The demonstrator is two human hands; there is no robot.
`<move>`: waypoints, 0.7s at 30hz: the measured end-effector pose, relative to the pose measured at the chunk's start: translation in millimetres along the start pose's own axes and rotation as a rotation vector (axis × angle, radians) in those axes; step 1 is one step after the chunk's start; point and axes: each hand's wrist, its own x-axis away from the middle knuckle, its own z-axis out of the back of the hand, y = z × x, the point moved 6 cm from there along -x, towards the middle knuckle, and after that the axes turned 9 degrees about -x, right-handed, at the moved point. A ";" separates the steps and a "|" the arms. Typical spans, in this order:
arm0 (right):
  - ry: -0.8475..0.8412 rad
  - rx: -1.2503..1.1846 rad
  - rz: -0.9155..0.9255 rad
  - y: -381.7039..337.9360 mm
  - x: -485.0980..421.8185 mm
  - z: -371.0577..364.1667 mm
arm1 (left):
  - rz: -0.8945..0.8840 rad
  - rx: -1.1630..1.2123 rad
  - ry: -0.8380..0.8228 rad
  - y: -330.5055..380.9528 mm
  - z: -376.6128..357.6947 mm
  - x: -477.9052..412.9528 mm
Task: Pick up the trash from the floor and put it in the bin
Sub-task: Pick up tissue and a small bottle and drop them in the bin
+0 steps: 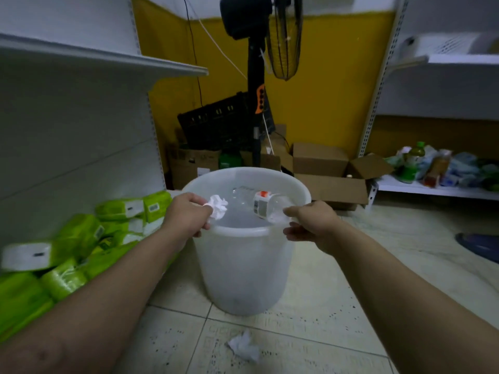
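A translucent white bin (243, 265) stands on the tiled floor in the middle. My left hand (186, 214) is at its left rim, pinching a crumpled white paper ball (218, 207) over the opening. My right hand (310, 224) is at the right rim, thumb and fingers around the end of a clear plastic bottle (266, 205) with a white label and orange cap, which lies tilted over the opening. Another crumpled white paper (243, 346) lies on the floor in front of the bin.
Green wrapped packs (81, 247) are piled on the floor at the left under white shelving (81, 55). Behind the bin are cardboard boxes (329, 171), a black crate (216, 128) and a standing fan (259, 76). A dark shoe (480, 245) lies at the right.
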 end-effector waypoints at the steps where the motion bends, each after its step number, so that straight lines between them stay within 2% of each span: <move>1: -0.008 -0.075 -0.028 2.5 -2.3 -1.4 | 0.050 0.070 -0.038 -7.2 -10.0 -2.5; 4: -0.055 -0.221 -0.051 6.6 -8.4 -7.4 | 0.103 0.218 -0.172 -16.1 -35.0 -7.9; 8: -0.100 -0.164 0.020 6.8 -13.6 -13.5 | -0.101 -0.011 -0.218 -11.0 -42.0 -10.3; 11: 0.001 -0.103 0.140 6.5 -19.5 -8.3 | -0.236 -0.100 -0.183 -13.1 -40.6 -6.1; 14: 0.052 -0.070 0.246 13.8 -20.1 -1.2 | -0.514 -0.419 -0.096 -13.5 -44.6 14.9; 16: 0.057 -0.012 0.262 28.1 -18.6 3.0 | -0.614 -0.465 -0.039 -21.6 -47.7 31.1; 18: 0.054 0.028 0.246 48.7 -16.4 7.9 | -0.630 -0.477 -0.018 -36.3 -51.3 42.5; 21: 0.021 0.090 0.172 87.0 -9.5 11.0 | -0.552 -0.498 -0.141 -66.2 -64.9 51.5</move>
